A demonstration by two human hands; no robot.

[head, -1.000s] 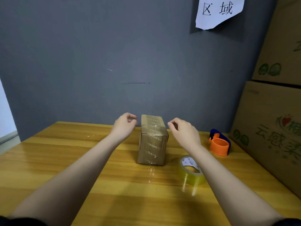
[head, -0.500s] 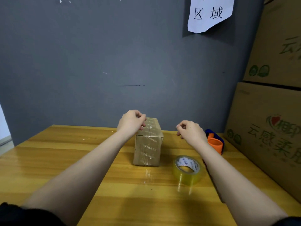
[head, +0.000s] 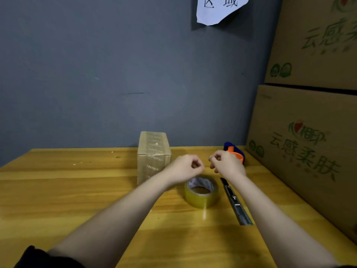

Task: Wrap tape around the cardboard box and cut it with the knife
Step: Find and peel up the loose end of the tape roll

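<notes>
Place: storeroom or packing corner | Evidence: stacked printed cartons (head: 309, 144) right of wooden table (head: 58, 190); paper sign (head: 218, 8) on grey wall (head: 96, 74) behind it

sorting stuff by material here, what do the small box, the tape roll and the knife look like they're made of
Small box: brown cardboard, matte, with glossy clear tape strips already on it.
Tape roll: translucent yellowish plastic film, shiny, apparently on a printed paper core.
Knife: grey body with a dull sheen, likely metal; the dark tip end could be plastic.

Glossy wooden table (head: 77, 190), matt cardboard box (head: 153, 157), shiny plastic tape roll (head: 201, 192).
</notes>
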